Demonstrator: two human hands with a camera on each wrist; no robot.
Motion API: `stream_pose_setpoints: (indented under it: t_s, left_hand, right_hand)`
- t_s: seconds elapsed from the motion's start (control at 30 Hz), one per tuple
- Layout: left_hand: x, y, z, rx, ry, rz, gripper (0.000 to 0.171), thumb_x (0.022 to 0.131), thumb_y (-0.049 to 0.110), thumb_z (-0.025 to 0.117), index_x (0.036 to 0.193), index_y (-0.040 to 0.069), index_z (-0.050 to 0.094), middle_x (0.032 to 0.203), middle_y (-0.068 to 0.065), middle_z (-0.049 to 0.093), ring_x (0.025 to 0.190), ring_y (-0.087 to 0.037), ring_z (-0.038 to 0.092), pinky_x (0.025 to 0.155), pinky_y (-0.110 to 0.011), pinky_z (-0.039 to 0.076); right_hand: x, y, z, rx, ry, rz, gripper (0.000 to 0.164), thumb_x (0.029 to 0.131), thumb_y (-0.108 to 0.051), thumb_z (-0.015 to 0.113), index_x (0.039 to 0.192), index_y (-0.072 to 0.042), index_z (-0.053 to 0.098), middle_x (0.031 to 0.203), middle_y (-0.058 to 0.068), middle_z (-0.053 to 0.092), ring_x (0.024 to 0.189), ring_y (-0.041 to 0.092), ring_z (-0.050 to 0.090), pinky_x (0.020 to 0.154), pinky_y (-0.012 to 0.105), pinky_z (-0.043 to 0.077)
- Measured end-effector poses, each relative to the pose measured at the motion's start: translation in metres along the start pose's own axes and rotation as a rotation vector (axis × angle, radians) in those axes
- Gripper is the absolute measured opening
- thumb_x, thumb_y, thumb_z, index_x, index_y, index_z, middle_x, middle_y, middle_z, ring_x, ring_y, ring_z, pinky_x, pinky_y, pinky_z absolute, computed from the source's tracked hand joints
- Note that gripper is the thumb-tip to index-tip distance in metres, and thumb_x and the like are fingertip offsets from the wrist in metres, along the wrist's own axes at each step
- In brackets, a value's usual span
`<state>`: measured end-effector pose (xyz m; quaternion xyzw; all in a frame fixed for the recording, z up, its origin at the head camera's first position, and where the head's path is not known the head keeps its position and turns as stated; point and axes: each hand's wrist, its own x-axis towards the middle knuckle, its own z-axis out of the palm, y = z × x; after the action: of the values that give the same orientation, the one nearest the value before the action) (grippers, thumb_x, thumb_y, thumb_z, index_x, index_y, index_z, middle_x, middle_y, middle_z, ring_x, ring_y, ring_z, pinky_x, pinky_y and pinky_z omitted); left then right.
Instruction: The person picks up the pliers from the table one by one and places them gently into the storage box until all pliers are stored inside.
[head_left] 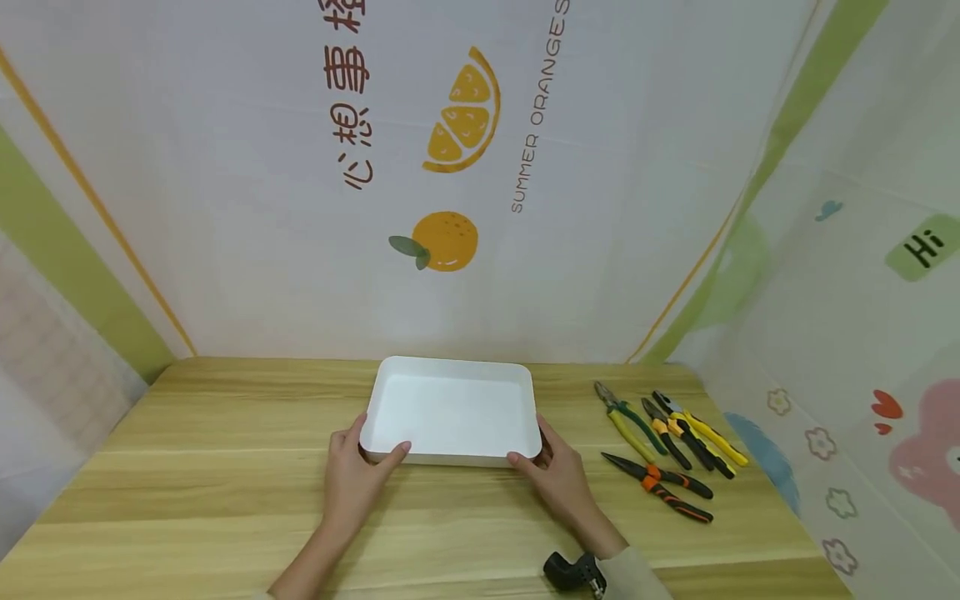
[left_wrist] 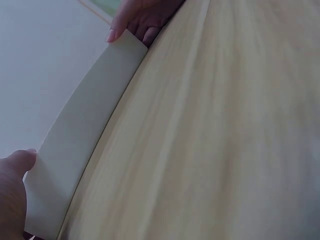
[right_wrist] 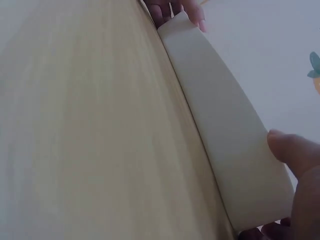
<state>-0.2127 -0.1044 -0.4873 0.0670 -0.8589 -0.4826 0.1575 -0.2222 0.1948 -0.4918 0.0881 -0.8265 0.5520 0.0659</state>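
Observation:
A shallow white rectangular tray (head_left: 452,412) with rounded corners and nothing in it is at the middle of the wooden table. My left hand (head_left: 354,475) grips its near left corner, thumb over the front rim. At the near right corner my right hand (head_left: 557,479) holds it the same way. The left wrist view shows the tray's front wall (left_wrist: 87,117) close to the tabletop, a thumb at each end. From the right wrist the same wall (right_wrist: 220,120) is seen, with some fingertips tucked at or under its lower edge. Whether the tray's base touches the table is unclear.
Several pliers lie on the right of the table: green-handled pliers (head_left: 636,429), orange-and-black long-nose pliers (head_left: 660,483), and yellow-and-black ones (head_left: 690,433). A black device (head_left: 573,573) is by the right wrist. Printed white cloth (head_left: 600,250) hangs behind and at the sides.

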Motion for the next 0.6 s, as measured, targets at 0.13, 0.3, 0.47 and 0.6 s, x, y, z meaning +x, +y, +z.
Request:
stream_pose_setpoints:
  t_s: [0.13,0.3,0.47,0.6]
  left_hand:
    - [-0.001,0.006,0.009,-0.065,-0.050,-0.040,0.092,0.078,0.045,0.087,0.142,-0.004,0.042,0.129,-0.020,0.053,0.116,-0.033,0.058,0.096,-0.044,0.049]
    - [0.000,0.009,0.015,-0.146,-0.118,-0.063,0.096,0.078,0.048,0.086,0.141,-0.003,0.035,0.138,-0.026,0.056,0.126,-0.038,0.058,0.102,-0.050,0.049]
    - [0.001,0.009,0.013,-0.120,-0.156,-0.052,0.104,0.081,0.050,0.082,0.152,-0.002,0.025,0.152,-0.026,0.044,0.140,-0.041,0.046,0.113,-0.057,0.041]
    - [0.002,0.008,0.012,-0.084,-0.184,-0.028,0.107,0.084,0.050,0.080,0.158,-0.001,0.022,0.160,-0.024,0.035,0.146,-0.041,0.038,0.117,-0.059,0.035]
  right_hand:
    - [0.002,0.007,-0.010,-0.042,0.022,0.009,0.095,0.086,-0.028,0.082,0.157,0.002,0.028,0.160,0.023,0.037,0.144,0.034,0.044,0.110,0.043,0.047]
    - [0.004,0.013,-0.017,-0.086,0.050,0.007,0.097,0.083,-0.030,0.085,0.157,-0.001,0.031,0.156,0.021,0.045,0.140,0.033,0.051,0.105,0.042,0.052]
    - [0.007,0.013,-0.016,-0.039,0.054,0.008,0.095,0.082,-0.029,0.085,0.157,-0.002,0.033,0.157,0.021,0.043,0.142,0.033,0.048,0.108,0.044,0.049]
    - [0.007,0.015,-0.015,-0.039,0.066,0.013,0.093,0.082,-0.030,0.086,0.156,-0.004,0.035,0.158,0.021,0.042,0.143,0.033,0.046,0.110,0.044,0.047]
